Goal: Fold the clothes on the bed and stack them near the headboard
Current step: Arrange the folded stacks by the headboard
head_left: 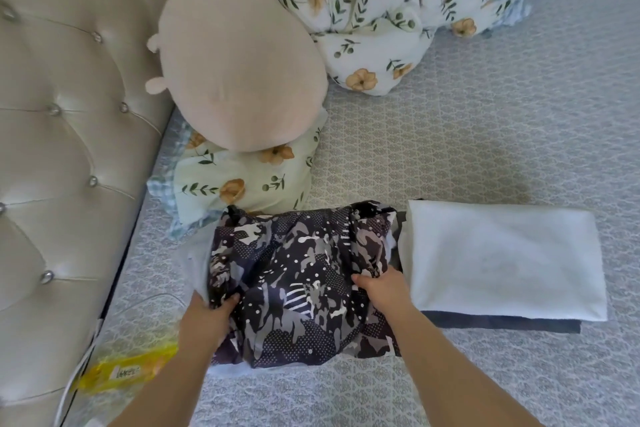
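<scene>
Bed: grey patterned cover point(450, 135), tufted headboard point(69, 114) at 9 o'clock.
Camouflage garment point(298, 288): folded, at 6 o'clock, near the headboard.
Left hand point(207, 317): grips the garment's left edge.
Right hand point(381, 288): pinches its right edge.
White towel point(502, 253): folded at 3 o'clock, on a dark cloth point(502, 324).
Round cushion point(239, 62): at 11 o'clock.

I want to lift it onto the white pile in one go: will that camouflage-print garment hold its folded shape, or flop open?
Probably floppy: the camouflage-print garment shows soft creases and bulges. Its edges will likely sag, since the left hand and right hand grip only near its two sides. It looks thin and light, so the folded white cloth should bear it.
</scene>
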